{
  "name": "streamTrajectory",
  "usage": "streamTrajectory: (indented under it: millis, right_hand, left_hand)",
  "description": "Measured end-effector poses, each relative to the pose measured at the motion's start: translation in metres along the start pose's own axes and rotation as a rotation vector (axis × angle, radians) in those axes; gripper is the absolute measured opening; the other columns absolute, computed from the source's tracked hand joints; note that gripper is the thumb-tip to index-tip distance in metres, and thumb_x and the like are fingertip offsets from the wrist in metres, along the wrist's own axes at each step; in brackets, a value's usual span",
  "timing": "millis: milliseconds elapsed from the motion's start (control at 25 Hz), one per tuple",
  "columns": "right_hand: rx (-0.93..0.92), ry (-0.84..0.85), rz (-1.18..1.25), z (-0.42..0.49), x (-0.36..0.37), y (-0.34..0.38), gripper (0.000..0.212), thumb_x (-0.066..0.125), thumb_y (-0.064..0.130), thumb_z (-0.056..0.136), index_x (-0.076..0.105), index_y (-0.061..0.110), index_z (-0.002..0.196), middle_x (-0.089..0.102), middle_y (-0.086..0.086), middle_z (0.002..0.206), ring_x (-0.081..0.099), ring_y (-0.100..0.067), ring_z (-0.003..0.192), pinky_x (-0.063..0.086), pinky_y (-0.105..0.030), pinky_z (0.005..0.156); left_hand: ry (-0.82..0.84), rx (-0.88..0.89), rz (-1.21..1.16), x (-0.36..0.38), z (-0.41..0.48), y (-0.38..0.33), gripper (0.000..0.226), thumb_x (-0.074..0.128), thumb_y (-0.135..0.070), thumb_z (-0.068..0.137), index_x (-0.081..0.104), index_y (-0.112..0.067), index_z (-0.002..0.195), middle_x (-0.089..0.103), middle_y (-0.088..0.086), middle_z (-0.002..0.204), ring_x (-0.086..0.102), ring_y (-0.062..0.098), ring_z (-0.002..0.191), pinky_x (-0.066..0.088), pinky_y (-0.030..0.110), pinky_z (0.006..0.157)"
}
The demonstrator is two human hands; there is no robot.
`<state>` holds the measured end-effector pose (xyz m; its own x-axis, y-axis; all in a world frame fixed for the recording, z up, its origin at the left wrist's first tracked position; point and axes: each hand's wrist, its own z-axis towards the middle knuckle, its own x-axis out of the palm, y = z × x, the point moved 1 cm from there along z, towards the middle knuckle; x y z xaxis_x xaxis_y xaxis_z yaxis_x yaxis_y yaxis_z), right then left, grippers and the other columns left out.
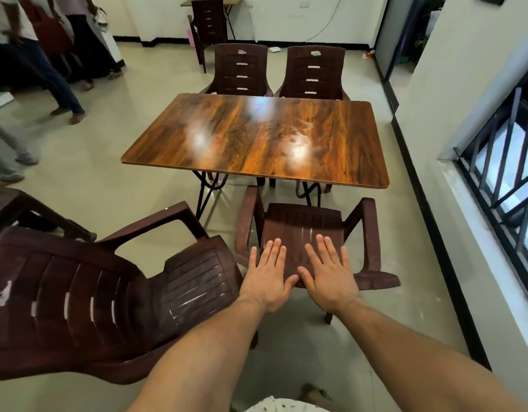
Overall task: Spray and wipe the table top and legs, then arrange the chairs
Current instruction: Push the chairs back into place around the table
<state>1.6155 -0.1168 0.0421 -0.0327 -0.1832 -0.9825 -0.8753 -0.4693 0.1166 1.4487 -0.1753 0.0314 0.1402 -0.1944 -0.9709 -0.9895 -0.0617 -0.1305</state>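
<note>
Both hands are held out flat, palms down, fingers straight and slightly spread. The left hand [267, 278] and the right hand [331, 278] lie side by side with their thumb tips nearly meeting, and neither grips anything. They are over the back edge of the near chair [301, 224]; whether the palms press on it or hover cannot be told. This chair's seat points away from the hands toward the table top [256, 144], just ahead of the fingertips, glossy with pale glare patches. The black table legs [204, 185] show under its near edge. Just left of the left hand a second chair [108, 292] leans tilted. Beyond the table, two far chairs [240, 69] stand tucked against its far edge. A barred window [500, 173] is well right of the right hand.
</note>
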Motion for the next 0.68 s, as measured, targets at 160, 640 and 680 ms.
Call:
streamTrajectory:
  millis: [160, 640, 680]
  right_hand:
    - [-0.112, -0.114, 0.018, 0.006, 0.014, 0.112, 0.062, 0.017, 0.049, 0.104, 0.011, 0.023, 0.16, -0.012, -0.005, 0.166, -0.019, -0.022, 0.152, -0.008, -0.052, 0.123]
    - [-0.494, 0.058, 0.107, 0.016, 0.069, 0.471, 0.062, 0.02, 0.05, 0.104, 0.012, 0.025, 0.16, -0.006, -0.005, 0.168, -0.015, -0.021, 0.154, -0.006, -0.052, 0.124]
    - [-0.518, 0.071, 0.126, 0.017, 0.073, 0.495, 0.062, 0.02, 0.049, 0.104, 0.012, 0.025, 0.16, -0.005, -0.005, 0.168, -0.013, -0.021, 0.154, -0.005, -0.051, 0.124]
  left_hand:
    - [-0.095, -0.019, 0.041, -0.007, -0.043, 0.084, 0.073, 0.02, -0.05, 0.108, -0.002, -0.011, 0.166, -0.017, 0.006, 0.173, -0.021, 0.02, 0.158, -0.012, 0.051, 0.128]
    - [-0.004, -0.499, 0.091, -0.014, -0.255, 0.381, 0.073, 0.017, -0.054, 0.108, 0.005, -0.011, 0.165, -0.005, 0.008, 0.174, -0.012, 0.022, 0.16, -0.008, 0.052, 0.128]
    - [0.013, -0.539, 0.1, -0.015, -0.268, 0.4, 0.073, 0.017, -0.054, 0.108, 0.006, -0.011, 0.165, -0.004, 0.008, 0.175, -0.011, 0.022, 0.161, -0.008, 0.053, 0.128]
